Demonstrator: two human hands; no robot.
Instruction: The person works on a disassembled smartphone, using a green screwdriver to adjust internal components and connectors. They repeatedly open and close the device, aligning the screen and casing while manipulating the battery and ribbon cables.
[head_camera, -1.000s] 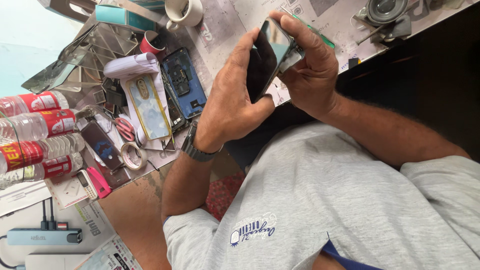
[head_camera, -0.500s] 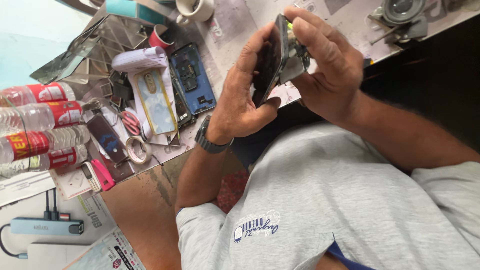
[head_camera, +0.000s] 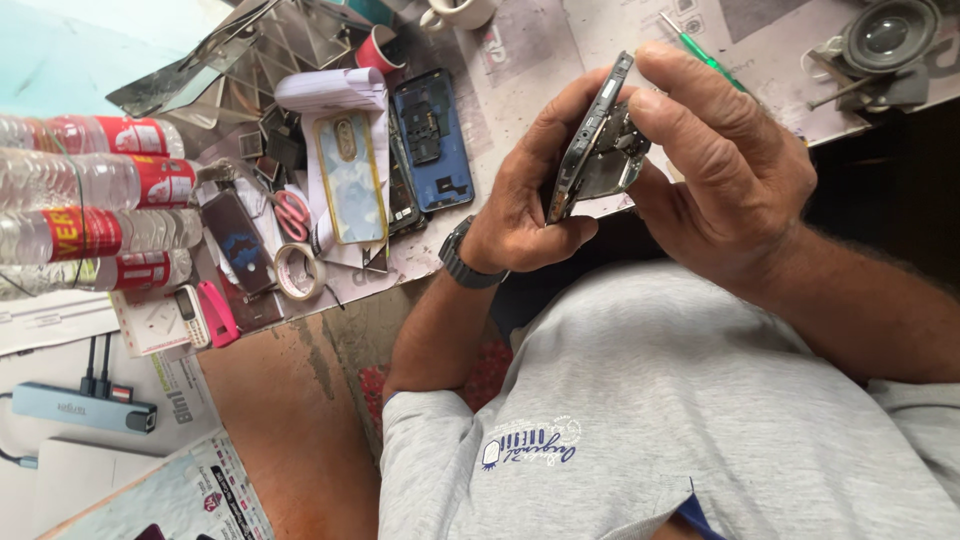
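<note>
Phone (head_camera: 590, 135) is being held edge-on above the bench, with both hands grasping it. Left hand (head_camera: 525, 190) is cupping its back; right hand (head_camera: 725, 165) fingers are clamping its far side. Blue phone frame (head_camera: 432, 140) is lying left of the left fingers.

Opened phone (head_camera: 592, 135) — turned from glass face toward the camera to edge-on; right hand (head_camera: 720, 170) fingers shifted from top corner onto its back.
</note>
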